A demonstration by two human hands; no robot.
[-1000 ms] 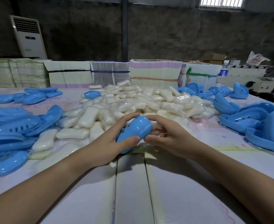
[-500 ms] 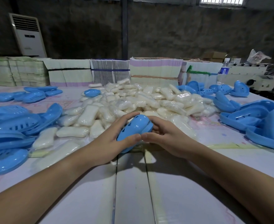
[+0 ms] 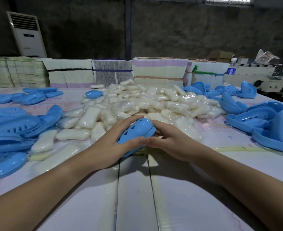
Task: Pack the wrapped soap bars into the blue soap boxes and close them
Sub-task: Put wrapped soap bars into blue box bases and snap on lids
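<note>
A blue soap box (image 3: 137,132) with small holes in its lid sits tilted between both hands, just in front of the soap pile. My left hand (image 3: 110,144) wraps its left side, thumb on the near edge, fingers over the far edge. My right hand (image 3: 169,140) presses against its right side and near edge. The lid is down; its contents are hidden. A big heap of white wrapped soap bars (image 3: 137,104) fills the table's middle. Open blue soap boxes lie stacked at the left (image 3: 12,130) and at the right (image 3: 267,124).
A closed blue box (image 3: 94,94) rests at the heap's far left. Bundled stacks of flat cartons (image 3: 159,70) line the table's far edge. A water bottle (image 3: 231,69) and a machine stand at the back right, an air conditioner (image 3: 27,34) at the back left.
The two hands have drawn closer around the blue soap box, and the box's lid has come down more tightly. The right thumb now meets the left thumb at the near edge.
</note>
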